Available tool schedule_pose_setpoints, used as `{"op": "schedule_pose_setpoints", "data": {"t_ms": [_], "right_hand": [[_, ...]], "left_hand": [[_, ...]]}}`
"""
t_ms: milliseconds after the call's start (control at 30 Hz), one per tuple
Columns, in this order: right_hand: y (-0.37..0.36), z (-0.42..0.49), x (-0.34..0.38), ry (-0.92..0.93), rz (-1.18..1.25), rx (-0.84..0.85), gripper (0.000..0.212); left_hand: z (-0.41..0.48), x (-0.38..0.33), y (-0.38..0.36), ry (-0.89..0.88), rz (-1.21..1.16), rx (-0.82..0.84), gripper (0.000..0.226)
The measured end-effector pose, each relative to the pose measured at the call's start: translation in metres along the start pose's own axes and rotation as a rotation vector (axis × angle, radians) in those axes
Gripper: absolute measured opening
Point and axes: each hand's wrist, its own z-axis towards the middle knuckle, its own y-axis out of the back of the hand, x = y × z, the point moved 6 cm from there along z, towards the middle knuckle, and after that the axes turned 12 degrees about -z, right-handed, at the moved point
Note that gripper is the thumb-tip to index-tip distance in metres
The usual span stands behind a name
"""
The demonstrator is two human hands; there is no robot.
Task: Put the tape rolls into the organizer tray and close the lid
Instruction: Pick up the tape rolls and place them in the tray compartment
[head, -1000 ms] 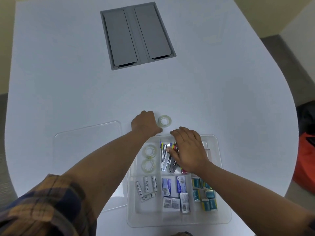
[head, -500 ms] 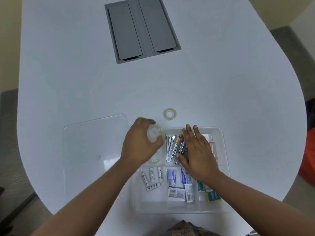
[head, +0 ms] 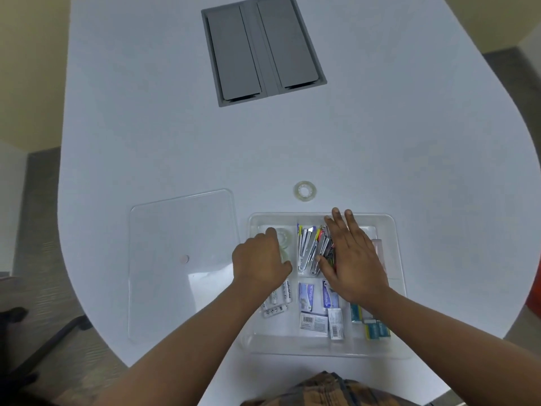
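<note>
- A clear tape roll (head: 283,238) is held by the left hand (head: 262,263) inside the organizer tray (head: 392,230).
- The right hand (head: 352,257) is laid flat, fingers spread wide.
- Another tape roll (head: 305,191) is left on the table (head: 175,142).

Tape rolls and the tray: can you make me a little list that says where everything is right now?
loose tape roll: on the white table, beyond the tray's far edge
organizer tray: open, no lid on
left hand: setting a tape roll into the tray's far-left compartment
right hand: flat, fingers spread, over the tray, beside the staplers
clear lid: flat on the table, left of the tray
batteries: in tray, near-left
</note>
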Motion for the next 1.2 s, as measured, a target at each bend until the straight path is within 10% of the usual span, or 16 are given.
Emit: {"op": "schedule_pose_setpoints", "data": {"t_ms": [1200], "right_hand": [[0.002,-0.001,0.001,0.008,-0.039,-0.018,0.066]], "left_hand": [[0.011,-0.003,-0.02,0.003,-0.011,0.183,0.034]]}}
